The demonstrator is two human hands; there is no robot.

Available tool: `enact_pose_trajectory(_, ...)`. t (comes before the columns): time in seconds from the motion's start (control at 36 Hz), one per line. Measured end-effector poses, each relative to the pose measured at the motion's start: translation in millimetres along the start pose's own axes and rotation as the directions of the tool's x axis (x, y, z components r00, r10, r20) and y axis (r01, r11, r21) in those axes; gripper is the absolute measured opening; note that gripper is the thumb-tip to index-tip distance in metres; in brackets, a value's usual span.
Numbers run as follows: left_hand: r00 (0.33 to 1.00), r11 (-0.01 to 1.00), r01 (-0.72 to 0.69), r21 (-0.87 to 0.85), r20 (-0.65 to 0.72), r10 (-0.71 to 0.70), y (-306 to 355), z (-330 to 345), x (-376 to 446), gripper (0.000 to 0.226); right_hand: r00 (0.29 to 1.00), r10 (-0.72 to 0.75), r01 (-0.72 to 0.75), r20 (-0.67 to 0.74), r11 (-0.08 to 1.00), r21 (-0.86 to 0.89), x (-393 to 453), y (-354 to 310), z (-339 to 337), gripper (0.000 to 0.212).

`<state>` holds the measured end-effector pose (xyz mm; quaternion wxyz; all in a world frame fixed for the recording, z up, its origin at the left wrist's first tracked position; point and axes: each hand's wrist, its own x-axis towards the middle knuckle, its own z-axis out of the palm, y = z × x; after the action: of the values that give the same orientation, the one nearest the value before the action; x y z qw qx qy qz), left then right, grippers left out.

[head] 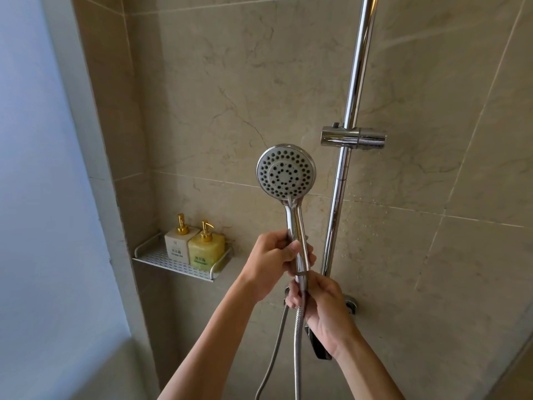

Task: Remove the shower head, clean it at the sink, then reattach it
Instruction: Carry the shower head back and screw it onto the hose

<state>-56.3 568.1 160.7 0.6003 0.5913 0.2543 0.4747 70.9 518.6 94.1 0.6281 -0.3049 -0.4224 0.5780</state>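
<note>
The shower head (pixel 286 171) is off its holder (pixel 353 137), upright; left hand (pixel 272 255) grips its slick chrome handle, right hand (pixel 314 301) grips the hose (pixel 297 342) nut, likely where to twist; rigid, light, slippery

Green print on white bottle (pixel 176 246) and yellow bottle (pixel 205 250): too small to read.

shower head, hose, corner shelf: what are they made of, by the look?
Shower head: mirror-chrome body and handle, plated plastic or metal, can't tell; matte grey face with dark, probably rubber nozzles. Hose: ribbed, silvery, likely metal-wound. Corner shelf: white perforated sheet with a thin rail, probably painted metal.
</note>
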Motion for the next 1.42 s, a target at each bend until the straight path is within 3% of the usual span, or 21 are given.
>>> enact_pose_trajectory(0.08,0.999,1.0,-0.003,-0.023,0.038,0.004,0,0,2,0.016,1.0,-0.001,0.001,-0.012,0.999,0.045,2,0,0,0.031)
enact_pose_trajectory(0.19,0.999,1.0,-0.002,-0.018,0.036,0.002,0,1,3,0.014,0.999,0.001,0.005,-0.041,0.987,0.161,4,2,0,0.017)
enact_pose_trajectory(0.31,1.0,1.0,-0.007,0.012,0.007,0.007,0,1,5,0.015,0.999,-0.041,0.037,0.015,0.976,0.214,2,1,-1,0.014)
enact_pose_trajectory(0.44,1.0,1.0,-0.007,-0.001,-0.011,0.007,2,3,5,0.016,0.993,-0.101,0.099,-0.055,0.994,-0.033,2,1,0,0.037)
enact_pose_trajectory(0.58,1.0,1.0,-0.012,0.018,-0.026,0.012,0,2,8,0.016,0.99,-0.133,0.121,-0.052,0.975,-0.185,4,0,-1,0.031)
enact_pose_trajectory(0.69,1.0,0.999,-0.015,0.032,-0.022,0.015,0,1,8,0.015,0.998,-0.047,0.033,-0.04,0.952,-0.303,3,0,-5,0.023)
enact_pose_trajectory(0.86,1.0,1.0,-0.004,0.013,-0.024,0.005,3,2,7,0.015,0.997,0.039,-0.045,-0.059,0.993,-0.11,5,-4,-5,0.024)
enact_pose_trajectory(0.94,1.0,1.0,-0.007,0.021,-0.022,0.008,3,2,7,0.015,1.0,0.031,-0.031,0.002,0.999,-0.016,4,-5,-9,0.037)
enact_pose_trajectory(1.03,1.0,1.0,-0.004,0.01,-0.014,0.004,3,1,8,0.017,0.999,-0.028,0.031,0.039,0.997,-0.064,1,-4,-13,0.039)
enact_pose_trajectory(1.11,1.0,1.0,-0.003,0.009,-0.024,0.003,3,2,8,0.017,0.997,-0.073,0.071,-0.023,0.993,-0.096,2,-3,-14,0.038)
enact_pose_trajectory(1.19,0.999,1.0,-0.01,0.012,-0.035,0.01,4,2,8,0.016,0.997,-0.07,0.065,-0.044,0.991,-0.121,4,-3,-15,0.027)
enact_pose_trajectory(1.42,0.999,1.0,-0.011,-0.012,-0.04,0.011,6,5,9,0.015,0.999,-0.021,0.02,0.035,0.999,0.045,1,-9,-6,0.023)
